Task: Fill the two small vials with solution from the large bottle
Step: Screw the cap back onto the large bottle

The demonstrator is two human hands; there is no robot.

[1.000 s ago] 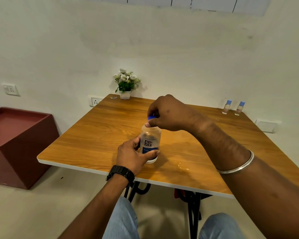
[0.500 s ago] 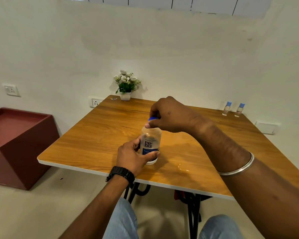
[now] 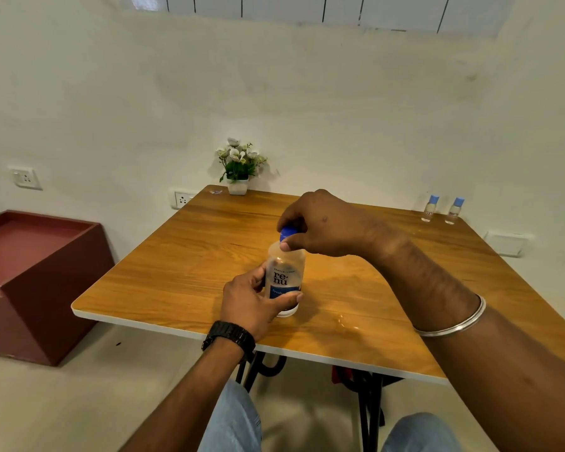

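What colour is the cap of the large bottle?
Blue. The cap, gripped by the right hand, shows in the head view.

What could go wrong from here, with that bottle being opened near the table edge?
1. The large clear bottle with the blue label stands near the wooden table's front edge; a hard twist on its blue cap could tip it off.
2. A wet patch lies beside it, so the base may slide.
3. The two small blue-capped vials stand at the far corner, a long reach.

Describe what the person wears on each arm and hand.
The left hand is bare, with a black link-band watch on its wrist. The right hand is bare too, and a plain silver bangle circles that forearm. No sleeves or gloves show on either arm.
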